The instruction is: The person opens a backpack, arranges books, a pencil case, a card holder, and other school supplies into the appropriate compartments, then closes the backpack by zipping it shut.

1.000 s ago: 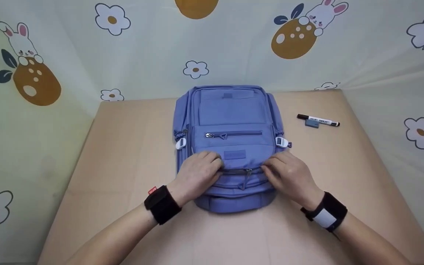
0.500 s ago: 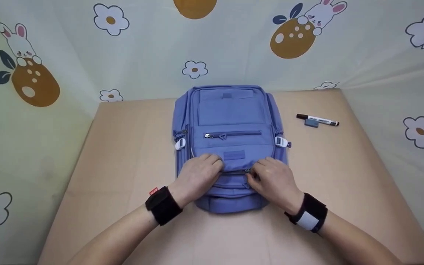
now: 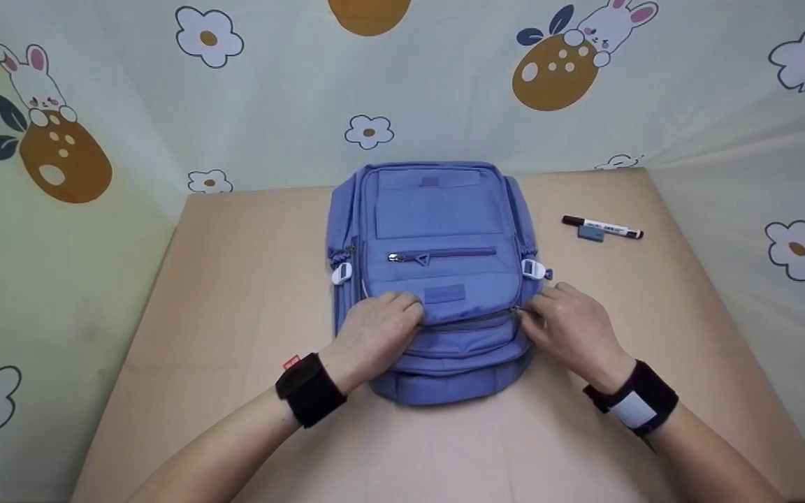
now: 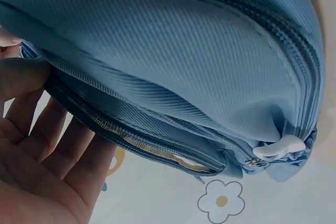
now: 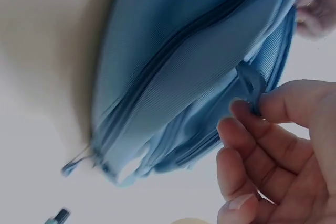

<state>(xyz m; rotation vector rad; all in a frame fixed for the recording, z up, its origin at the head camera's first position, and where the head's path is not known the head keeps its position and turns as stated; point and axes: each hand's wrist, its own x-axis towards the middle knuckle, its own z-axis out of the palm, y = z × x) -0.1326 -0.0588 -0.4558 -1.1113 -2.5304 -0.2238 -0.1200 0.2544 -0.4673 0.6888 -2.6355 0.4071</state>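
A blue backpack (image 3: 439, 209) lies front side up on the table. My left hand (image 3: 378, 332) pinches the edge of its lower front pocket, thumb on one side and fingers on the other. In the left wrist view the pocket mouth (image 4: 142, 140) gapes, showing a pale lining. My right hand (image 3: 577, 332) is at the right end of that pocket's zipper. The right wrist view shows its thumb and index finger pinching the blue zipper pull (image 5: 252, 85), the other fingers curled beneath.
A black-and-white marker (image 3: 605, 227) and a small blue-grey block (image 3: 590, 234) lie touching to the right of the backpack. White side buckles (image 3: 533, 270) sit on both flanks. Patterned cloth (image 3: 284, 91) rises behind the table (image 3: 249, 279) and along both sides.
My right hand first moved left to the zipper pull near the pocket's middle, then drew it right to the pocket's right end. The left hand has stayed on the pocket edge.
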